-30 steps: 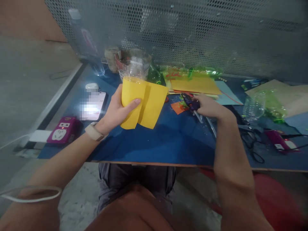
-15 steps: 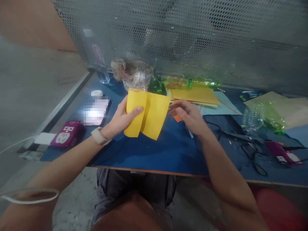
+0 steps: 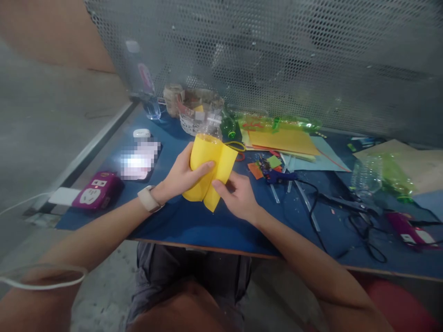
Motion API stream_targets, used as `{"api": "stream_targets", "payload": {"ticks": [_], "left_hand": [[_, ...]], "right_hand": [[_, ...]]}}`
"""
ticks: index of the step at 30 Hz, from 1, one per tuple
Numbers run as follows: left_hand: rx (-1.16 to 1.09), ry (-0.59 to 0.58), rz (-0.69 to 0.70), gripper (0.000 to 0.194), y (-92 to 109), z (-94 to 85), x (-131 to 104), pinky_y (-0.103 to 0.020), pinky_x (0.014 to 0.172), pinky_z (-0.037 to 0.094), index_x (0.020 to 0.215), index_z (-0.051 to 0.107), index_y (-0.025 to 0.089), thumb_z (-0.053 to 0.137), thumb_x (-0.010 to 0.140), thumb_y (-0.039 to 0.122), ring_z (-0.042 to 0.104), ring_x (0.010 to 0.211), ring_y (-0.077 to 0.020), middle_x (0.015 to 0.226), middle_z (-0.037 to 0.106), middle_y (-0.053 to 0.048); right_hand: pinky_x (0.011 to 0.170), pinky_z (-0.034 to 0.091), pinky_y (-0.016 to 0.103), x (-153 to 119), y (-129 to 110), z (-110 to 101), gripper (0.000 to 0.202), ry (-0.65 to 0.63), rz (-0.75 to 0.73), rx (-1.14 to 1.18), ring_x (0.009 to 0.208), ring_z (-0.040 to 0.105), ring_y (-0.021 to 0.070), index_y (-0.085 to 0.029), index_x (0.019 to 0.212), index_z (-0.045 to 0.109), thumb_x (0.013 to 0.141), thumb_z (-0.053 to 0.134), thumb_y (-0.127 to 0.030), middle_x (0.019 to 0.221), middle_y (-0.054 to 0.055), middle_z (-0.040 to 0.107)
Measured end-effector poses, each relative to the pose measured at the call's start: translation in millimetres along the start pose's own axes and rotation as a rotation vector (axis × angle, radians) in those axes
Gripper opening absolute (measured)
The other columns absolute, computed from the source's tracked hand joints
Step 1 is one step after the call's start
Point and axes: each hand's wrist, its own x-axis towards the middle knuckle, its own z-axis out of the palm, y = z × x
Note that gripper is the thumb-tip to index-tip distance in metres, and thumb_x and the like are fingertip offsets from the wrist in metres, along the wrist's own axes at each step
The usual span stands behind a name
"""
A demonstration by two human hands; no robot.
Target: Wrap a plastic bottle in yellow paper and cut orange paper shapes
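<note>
A yellow sheet (image 3: 201,177) curves around a clear plastic bottle (image 3: 212,130), whose top shows above the sheet. My left hand (image 3: 185,174) is wrapped round the left side, its thumb lying across the front of the sheet. At the sheet's free right flap, my right hand (image 3: 237,193) pinches the edge between thumb and fingers. The flap stands out a little from the rolled part. Most of the bottle is hidden by the sheet.
Behind are a basket (image 3: 190,121), a green bottle (image 3: 229,125) and stacked coloured paper (image 3: 284,140). To the right lie a blue glue gun (image 3: 277,176), clear sticks and black cables. On the left are a phone (image 3: 141,159), a purple power socket (image 3: 98,190) and a water bottle (image 3: 150,103).
My right hand has moved left and down and taken hold of the sheet's free flap. The flap is now drawn in closer to the rolled part, and the glue gun has come into sight.
</note>
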Motion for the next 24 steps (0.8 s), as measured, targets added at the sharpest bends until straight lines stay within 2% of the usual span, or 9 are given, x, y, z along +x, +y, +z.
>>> {"api": "stream_targets", "payload": {"ticks": [4,7,11,18,24], "left_hand": [[0.015,-0.001,0.015,0.056,-4.1,3.5,-1.0,-0.038,0.087,0.062,0.131,0.066,0.022,0.083,0.103,0.067,0.071,0.102,-0.024,0.12,0.077,-0.01],[0.036,0.017,0.079,0.057,-10.1,5.2,-1.2,-0.038,0.088,0.062,0.132,0.065,0.021,0.082,0.103,0.068,0.071,0.102,-0.0233,0.119,0.076,-0.009],[0.055,0.001,0.142,0.055,-18.0,7.0,-0.7,-0.037,0.088,0.062,0.128,0.064,0.022,0.079,0.106,0.069,0.072,0.102,-0.0217,0.123,0.075,-0.01],[0.02,0.0,0.111,0.056,-16.7,12.6,-1.9,-0.035,0.085,0.062,0.126,0.062,0.022,0.076,0.106,0.073,0.07,0.097,-0.0205,0.117,0.074,-0.008],[-0.086,0.01,0.049,0.049,-10.4,13.9,-6.4,-0.037,0.091,0.063,0.128,0.065,0.025,0.061,0.115,0.072,0.07,0.105,-0.0226,0.119,0.073,-0.007]], "right_hand": [[0.074,0.067,0.043,0.4,-2.4,6.1,0.039,-0.016,-0.01,0.01,0.077,0.075,0.0249,-0.028,0.11,0.079,0.111,0.07,-0.066,0.095,0.005,0.083],[0.071,0.065,0.038,1.2,-0.9,7.6,0.037,-0.017,-0.044,0.017,0.075,0.074,0.0223,-0.025,0.112,0.078,0.112,0.07,-0.061,0.094,0.004,0.081],[0.066,0.06,0.034,2.9,0.4,8.4,0.037,-0.024,-0.091,-0.017,0.069,0.067,0.0188,-0.023,0.108,0.076,0.113,0.072,-0.059,0.086,0.002,0.076],[0.066,0.057,0.035,5.3,-0.6,9.0,0.036,-0.033,-0.117,-0.05,0.069,0.064,0.0185,-0.024,0.104,0.071,0.115,0.068,-0.058,0.085,0.001,0.072],[0.069,0.056,0.036,6.1,-1.5,4.7,0.033,-0.043,-0.15,-0.169,0.071,0.064,0.0194,-0.024,0.101,0.068,0.118,0.06,-0.051,0.086,0.002,0.071]]}}
